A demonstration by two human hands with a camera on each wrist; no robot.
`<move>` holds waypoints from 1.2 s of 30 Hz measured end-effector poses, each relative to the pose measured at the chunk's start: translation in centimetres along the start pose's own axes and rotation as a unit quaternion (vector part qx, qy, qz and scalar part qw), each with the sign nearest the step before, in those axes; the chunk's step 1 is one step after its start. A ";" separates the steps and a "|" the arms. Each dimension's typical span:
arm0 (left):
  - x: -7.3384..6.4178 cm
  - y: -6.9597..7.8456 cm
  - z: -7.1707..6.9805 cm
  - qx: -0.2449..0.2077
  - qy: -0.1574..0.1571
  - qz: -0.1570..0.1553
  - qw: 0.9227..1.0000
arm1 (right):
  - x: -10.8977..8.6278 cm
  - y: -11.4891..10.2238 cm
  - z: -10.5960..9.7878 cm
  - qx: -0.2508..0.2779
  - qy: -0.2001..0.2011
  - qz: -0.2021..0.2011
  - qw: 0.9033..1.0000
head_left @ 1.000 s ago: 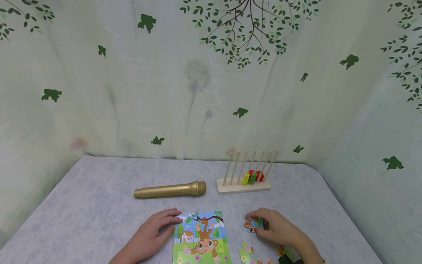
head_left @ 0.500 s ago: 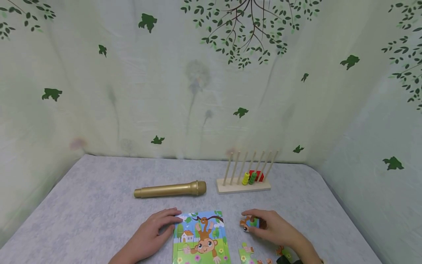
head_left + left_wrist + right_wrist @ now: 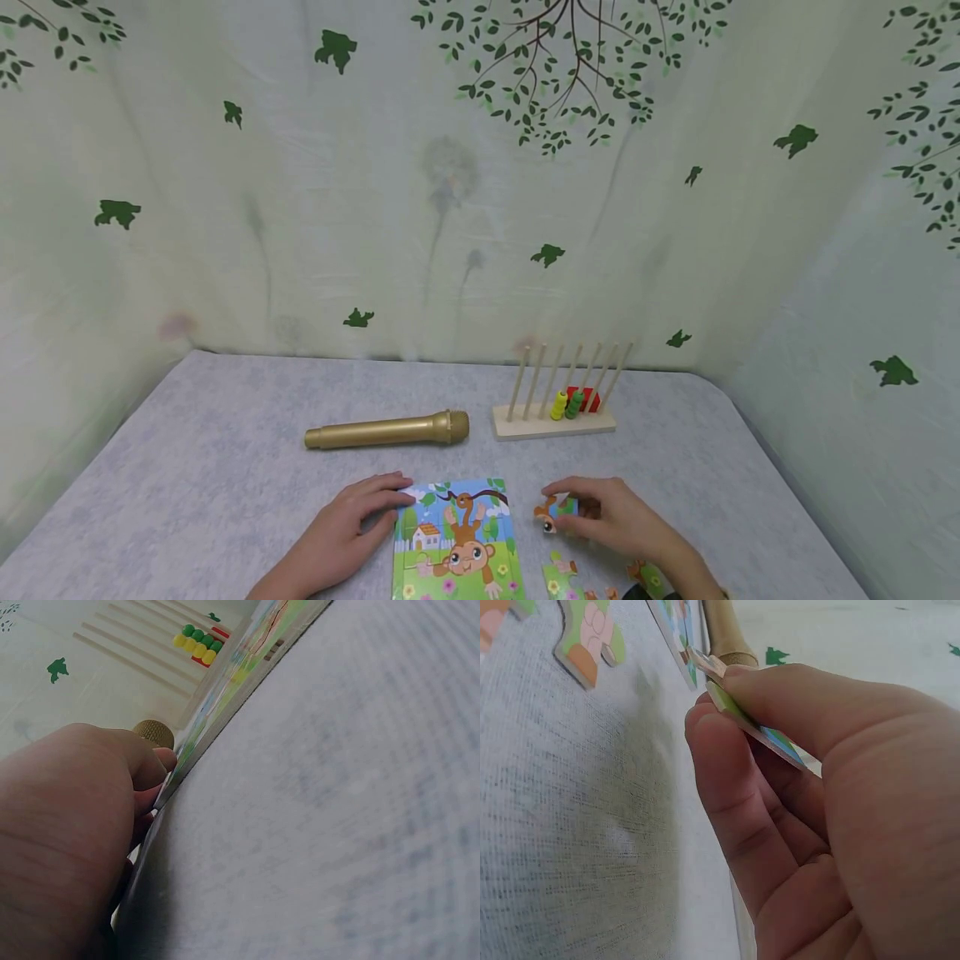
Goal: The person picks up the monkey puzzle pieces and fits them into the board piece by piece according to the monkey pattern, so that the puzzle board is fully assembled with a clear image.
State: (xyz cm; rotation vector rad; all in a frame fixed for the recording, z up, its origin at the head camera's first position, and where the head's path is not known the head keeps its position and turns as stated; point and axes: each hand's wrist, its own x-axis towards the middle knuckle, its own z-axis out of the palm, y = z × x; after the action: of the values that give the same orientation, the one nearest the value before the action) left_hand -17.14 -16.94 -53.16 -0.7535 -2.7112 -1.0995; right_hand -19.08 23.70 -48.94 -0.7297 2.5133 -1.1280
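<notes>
A monkey picture board (image 3: pixel 457 533), with jigsaw lines across it, lies flat at the front middle of the table. My left hand (image 3: pixel 348 525) rests at its upper left side, fingers loosely bent with the fingertips on the edge. To the right of the board, my right hand (image 3: pixel 626 521) pinches a jigsaw piece (image 3: pixel 553 510) between thumb and fingers; part of a monkey's face shows on it. In the right wrist view this jigsaw piece (image 3: pixel 761 735) is tilted, held above the cloth. Loose jigsaw pieces (image 3: pixel 558 575) lie below that hand, some cut off by the frame.
A gold microphone (image 3: pixel 386 430) lies behind the board. At its right stands a wooden peg rack (image 3: pixel 555 428) with yellow beads (image 3: pixel 558 406), green beads (image 3: pixel 574 406) and a red part (image 3: pixel 592 400). Another jigsaw piece (image 3: pixel 651 577) lies by the right wrist. A leaf-printed curtain (image 3: pixel 450 208) hangs behind the table.
My right hand has moved left, toward the board, carrying the pinched jigsaw piece. The left hand and the board have stayed in place.
</notes>
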 end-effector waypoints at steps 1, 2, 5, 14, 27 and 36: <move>0.0 0.0 0.0 0.000 0.000 0.000 1.000 | 0.0 0.0 0.1 0.003 -0.001 0.000 1.000; 0.0 0.0 0.0 0.001 0.001 0.000 1.000 | 0.0 0.0 0.1 0.008 -0.002 -0.002 1.000; -0.1 0.0 0.0 0.002 0.003 0.000 1.000 | 0.0 -0.1 0.3 0.014 -0.004 -0.009 1.000; -0.1 0.0 -0.1 0.003 0.007 -0.002 1.000 | 0.4 -0.9 0.6 0.004 -0.012 -0.016 1.000; -0.2 0.1 -0.1 0.003 0.005 -0.011 1.000 | 2.0 -2.1 0.7 -0.015 -0.022 -0.064 0.998; -0.1 0.0 0.0 -0.004 0.001 -0.008 1.000 | 3.2 -3.1 0.5 -0.014 -0.037 -0.080 0.996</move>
State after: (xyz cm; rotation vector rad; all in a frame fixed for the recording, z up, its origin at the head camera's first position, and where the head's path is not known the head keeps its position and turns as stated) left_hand -17.02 -16.97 -53.17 -0.7330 -2.7168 -1.1144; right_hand -20.47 19.82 -47.08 -0.9776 2.4497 -1.0963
